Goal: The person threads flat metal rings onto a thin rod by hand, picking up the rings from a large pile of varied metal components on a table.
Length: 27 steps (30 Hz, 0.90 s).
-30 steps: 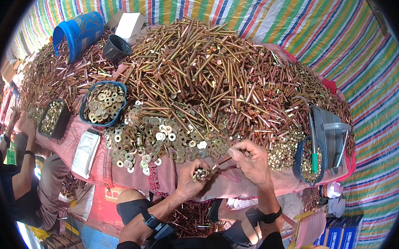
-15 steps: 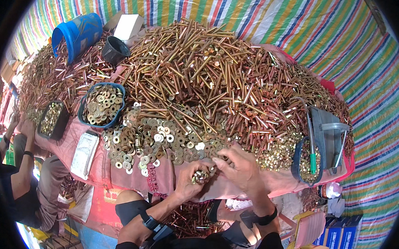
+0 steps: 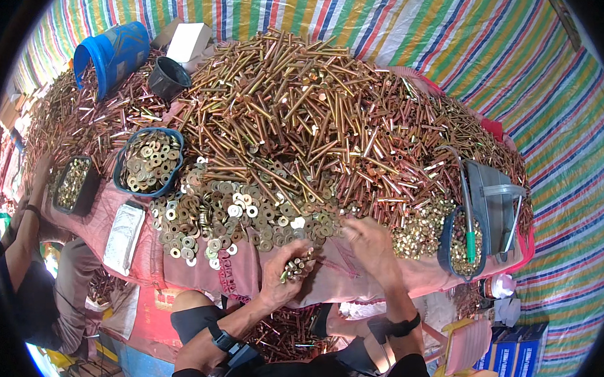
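Note:
My left hand [image 3: 283, 275] is closed around a bundle of brass-coloured bolts [image 3: 296, 268], their ends clustered at the fingers, above the near edge of the pink cloth [image 3: 245, 270]. To its right, my right hand [image 3: 373, 247] reaches over the cloth where the washers meet the bolts. Its fingertips are smeared by motion, so whether anything is in them does not show. Beyond my left hand lies a spread of flat washers [image 3: 214, 210]. A large heap of long gold and reddish bolts [image 3: 277, 115] rises behind both hands. Small brass-coloured nuts [image 3: 420, 233] are heaped right of my right hand.
A blue-rimmed tub of washers [image 3: 150, 191] and a silvery wrapped block [image 3: 125, 239] are at left. A blue bucket [image 3: 121, 58] lies tipped behind. At right stand a tub of nuts [image 3: 448, 249] and a grey container [image 3: 498, 212]. A co-worker's arm [image 3: 27, 227] is far left.
My right hand has drawn away from the left, rightward, to the edge of the pile. My left hand still grips the bolts, slightly turned. The co-worker's arm has reached farther forward.

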Tool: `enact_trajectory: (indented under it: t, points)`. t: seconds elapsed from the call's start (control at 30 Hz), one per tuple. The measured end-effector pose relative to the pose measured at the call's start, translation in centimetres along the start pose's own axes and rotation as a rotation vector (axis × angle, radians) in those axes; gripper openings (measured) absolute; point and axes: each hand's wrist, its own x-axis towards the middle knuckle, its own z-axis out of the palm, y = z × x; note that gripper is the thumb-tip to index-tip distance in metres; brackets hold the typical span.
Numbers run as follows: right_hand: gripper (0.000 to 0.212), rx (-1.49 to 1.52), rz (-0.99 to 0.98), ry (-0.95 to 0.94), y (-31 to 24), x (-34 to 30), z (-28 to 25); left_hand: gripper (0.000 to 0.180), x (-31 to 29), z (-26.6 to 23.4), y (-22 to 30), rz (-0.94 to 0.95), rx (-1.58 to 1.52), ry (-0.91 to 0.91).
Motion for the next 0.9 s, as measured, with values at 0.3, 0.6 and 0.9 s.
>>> enact_trajectory:
  t: [0.3,0.6,0.9]
  points:
    - [0.022,-0.058,0.077,0.239,4.2,3.0,4.2,0.031,0.6,-0.1,-0.3,0.128,0.06,-0.046]
    - [0.026,-0.227,0.149,0.056,4.0,4.5,4.6,0.026,0.6,-0.4,-0.5,0.009,-0.088,0.033]
    - [0.035,0.927,0.345,-0.037,2.2,1.9,2.3,0.02,1.0,-0.8,0.4,0.017,0.017,-0.015]
